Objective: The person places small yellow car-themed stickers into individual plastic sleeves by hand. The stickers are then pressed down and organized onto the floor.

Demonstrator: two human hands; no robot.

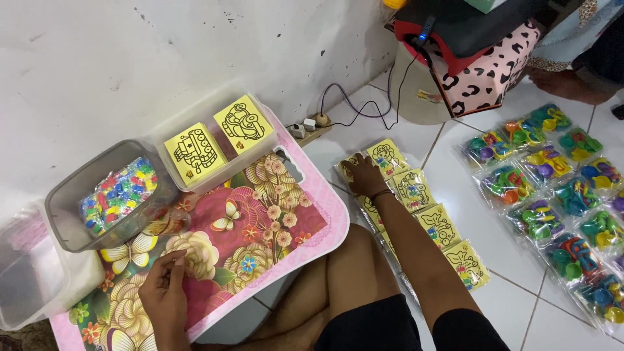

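My right hand [365,175] reaches out over the floor and rests flat on a yellow picture card [354,162] at the far end of a row of yellow cards in clear sleeves [429,214]. My left hand [164,292] lies on the flowery pink lap table [260,214], fingers curled together; I cannot tell if anything small is pinched in them. A clear tub of small colourful pieces [114,195] stands just beyond the left hand. A clear box [214,140] holding two yellow cards stands at the table's far edge.
Rows of clear bags with colourful plastic toys [552,195] cover the tiles at right. A power strip with cables [305,127] lies by the white wall. A leopard-print box [487,71] and another person's foot [565,81] are at top right. An empty clear container [26,279] sits far left.
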